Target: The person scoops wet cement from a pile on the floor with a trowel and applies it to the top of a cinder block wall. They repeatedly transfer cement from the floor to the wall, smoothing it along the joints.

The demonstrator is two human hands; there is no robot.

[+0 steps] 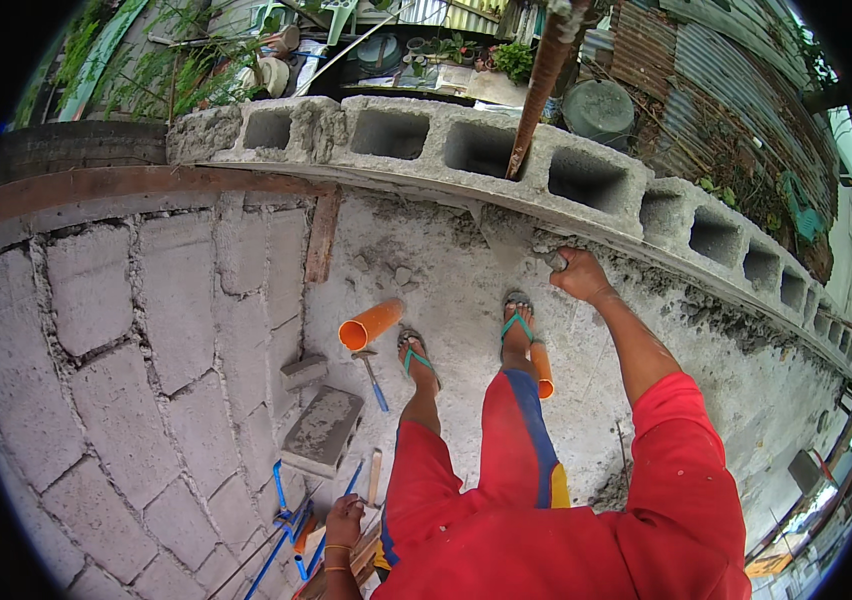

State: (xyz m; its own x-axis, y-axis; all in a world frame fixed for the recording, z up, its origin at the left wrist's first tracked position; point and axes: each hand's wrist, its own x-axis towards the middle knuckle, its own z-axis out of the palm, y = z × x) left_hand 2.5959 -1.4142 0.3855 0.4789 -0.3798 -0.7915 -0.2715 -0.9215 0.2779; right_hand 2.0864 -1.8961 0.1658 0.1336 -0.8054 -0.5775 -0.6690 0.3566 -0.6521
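My right hand (583, 276) grips the handle of a trowel (504, 238), its grey pointed blade lying against the floor at the base of the hollow-block wall (386, 135). Rough mortar crumbs line that joint. Down by my left leg, my left hand (344, 522) hangs with its fingers loosely curled, and nothing shows in them. Several blue pipes (286, 520) lie beneath and beside it. A loose concrete block (323, 430) sits close by, with a wooden-handled tool (375, 476) next to it.
An orange pipe (370, 323) lies left of my feet, with a blue-handled hammer (374, 380) near it. Another orange pipe (542, 370) is by my right foot. A rusty steel post (538, 100) rises from a block hollow. A mortared block wall (146, 330) stands at left.
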